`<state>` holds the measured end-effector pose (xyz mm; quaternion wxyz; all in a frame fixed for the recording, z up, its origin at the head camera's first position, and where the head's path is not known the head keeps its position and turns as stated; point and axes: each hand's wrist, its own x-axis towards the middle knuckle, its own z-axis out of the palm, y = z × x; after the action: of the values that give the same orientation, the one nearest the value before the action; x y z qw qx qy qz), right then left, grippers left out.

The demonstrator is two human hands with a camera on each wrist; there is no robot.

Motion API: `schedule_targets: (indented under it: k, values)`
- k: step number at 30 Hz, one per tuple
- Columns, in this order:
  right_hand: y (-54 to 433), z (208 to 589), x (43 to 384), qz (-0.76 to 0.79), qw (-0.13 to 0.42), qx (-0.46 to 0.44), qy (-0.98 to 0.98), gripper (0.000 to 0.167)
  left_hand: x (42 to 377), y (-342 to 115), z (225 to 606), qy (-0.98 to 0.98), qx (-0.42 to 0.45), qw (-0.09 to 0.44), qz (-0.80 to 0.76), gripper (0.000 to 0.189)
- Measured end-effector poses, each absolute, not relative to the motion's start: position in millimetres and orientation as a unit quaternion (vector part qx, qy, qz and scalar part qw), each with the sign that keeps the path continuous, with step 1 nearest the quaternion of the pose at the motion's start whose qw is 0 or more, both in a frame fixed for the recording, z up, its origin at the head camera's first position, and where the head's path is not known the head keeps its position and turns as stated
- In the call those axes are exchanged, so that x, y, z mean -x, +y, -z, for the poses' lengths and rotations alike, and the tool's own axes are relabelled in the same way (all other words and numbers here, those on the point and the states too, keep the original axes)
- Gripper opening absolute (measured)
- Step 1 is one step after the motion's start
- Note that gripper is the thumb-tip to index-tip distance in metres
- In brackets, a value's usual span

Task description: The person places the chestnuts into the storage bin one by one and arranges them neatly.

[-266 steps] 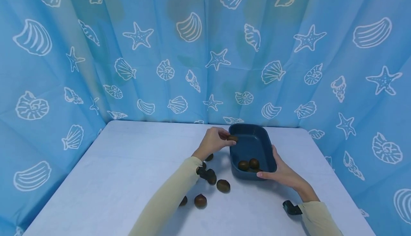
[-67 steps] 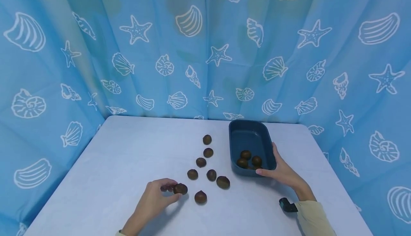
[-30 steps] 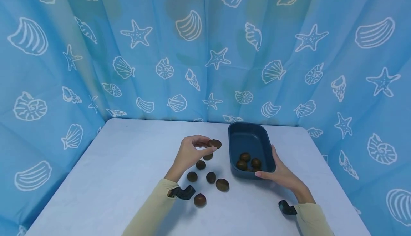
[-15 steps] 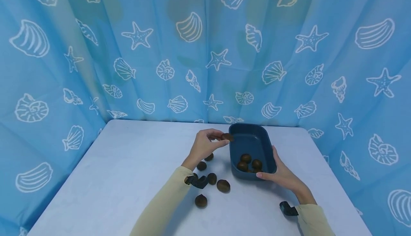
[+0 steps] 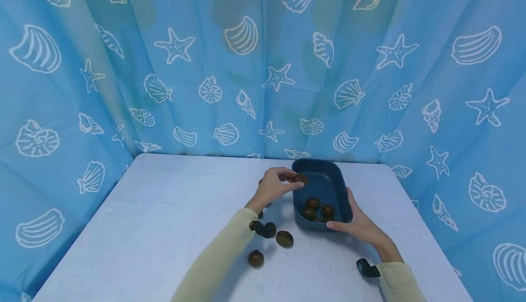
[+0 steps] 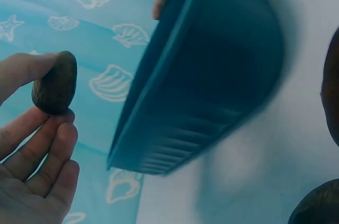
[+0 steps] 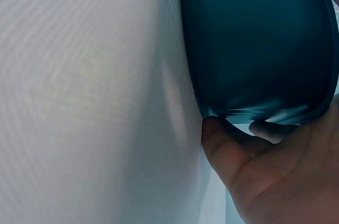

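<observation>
My left hand (image 5: 273, 185) pinches a brown chestnut (image 5: 302, 179) between thumb and fingertips, over the left rim of a dark blue rectangular box (image 5: 302, 222). The left wrist view shows that chestnut (image 6: 55, 83) upright between thumb and fingers, with the box's outer wall (image 6: 212, 60) beside it. Several chestnuts (image 5: 313, 203) lie together at the near end inside the box. My right hand (image 5: 365, 224) grips the box's near right corner, thumb at the near rim and fingers along the right side. In the right wrist view its fingers (image 7: 225, 147) touch the box's underside edge.
Loose chestnuts lie on the white tabletop (image 5: 164, 210) left of the box, one (image 5: 285, 239) close to it and another (image 5: 256, 258) nearer me. My left forearm partly hides others. A blue shell-patterned curtain (image 5: 263, 110) stands behind the table.
The earlier chestnut has joined those in the box. My left hand has taken another from the near left and carried it right and away to the box. The right hand keeps its hold.
</observation>
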<state>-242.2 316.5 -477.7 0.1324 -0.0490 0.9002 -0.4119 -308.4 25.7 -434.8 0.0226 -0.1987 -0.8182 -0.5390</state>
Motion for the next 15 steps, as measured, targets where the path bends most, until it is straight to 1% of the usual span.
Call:
schedule_targets:
  k: [15]
  values:
    - [317.4,476.9,242.2,0.412,0.132,0.053,0.9,0.131,314.2,46.0,446.9,-0.843,0.214,-0.016,0.493,0.036]
